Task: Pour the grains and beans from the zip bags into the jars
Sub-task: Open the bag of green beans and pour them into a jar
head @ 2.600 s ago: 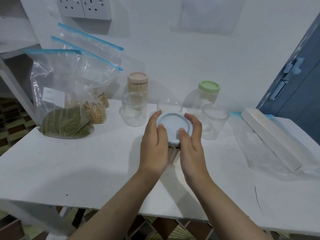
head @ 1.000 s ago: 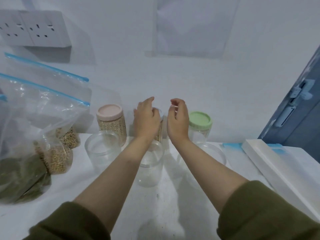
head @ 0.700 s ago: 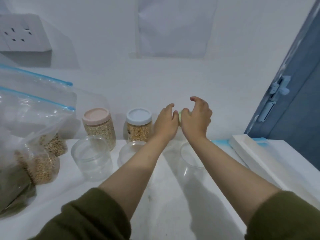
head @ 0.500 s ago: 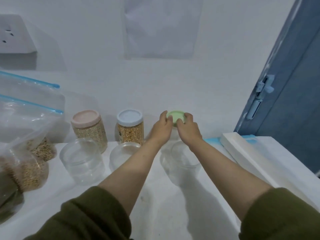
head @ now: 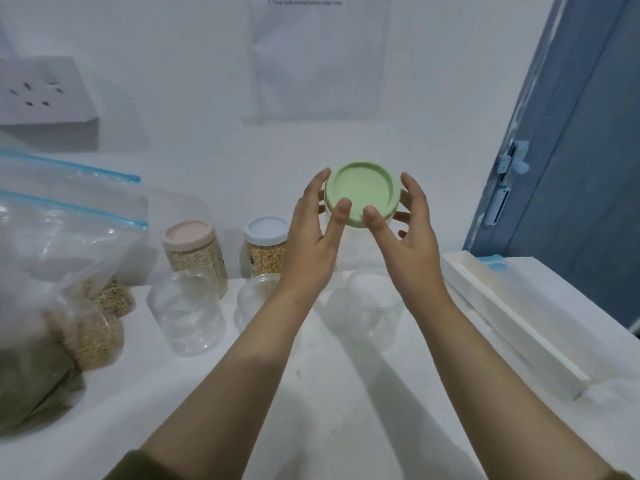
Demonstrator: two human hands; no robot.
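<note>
Head view shows a clear plastic jar [head: 360, 251] with a round green lid [head: 362, 192] lifted above the worktop [head: 329, 393], tilted so its lid faces the camera. Left hand [head: 311, 244] and right hand [head: 408, 244] clasp its sides, thumbs on the lid rim, hiding most of its see-through body.

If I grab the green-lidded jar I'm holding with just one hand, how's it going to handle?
Probably very light: the green-lidded jar looks clear and empty, unlike the grain-filled pink-lidded jar. Its smooth plastic may slip, so the left hand and right hand both holding it seems sensible. Set down empty, it would likely tip easily if nudged.
</note>
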